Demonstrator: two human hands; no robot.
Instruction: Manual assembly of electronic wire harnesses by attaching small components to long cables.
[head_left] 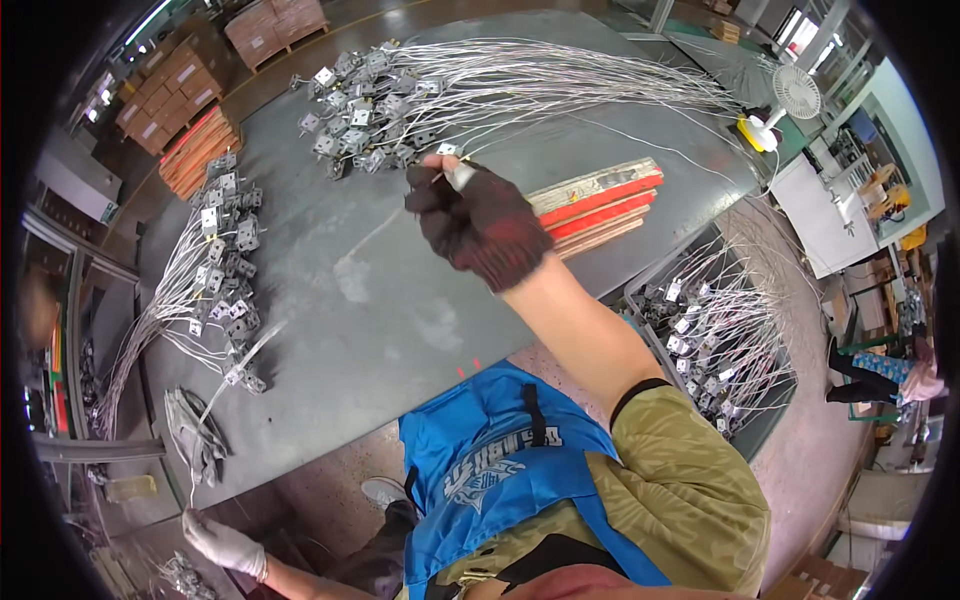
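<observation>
Blue apron at the near edge of the grey table. Left hand, pale-gloved, low beyond the near left corner, with fingertips apparently together on the end of a white cable. Upward run of that cable past a crumpled grey cloth (perhaps a spare glove) to the left row of metal brackets. Best kept, by judgement, lightly taut and clear of neighbouring wires. Right hand, dark-gloved, raised over the table, with fingers curled; impossible to tell whether clamped on anything (blur at the tips). Advisable: pinch a bracket by its body, sparing the wire joint. Beside the right wrist, red-edged boards. Farther, a larger heap of brackets, with long wires toward a white fan.
</observation>
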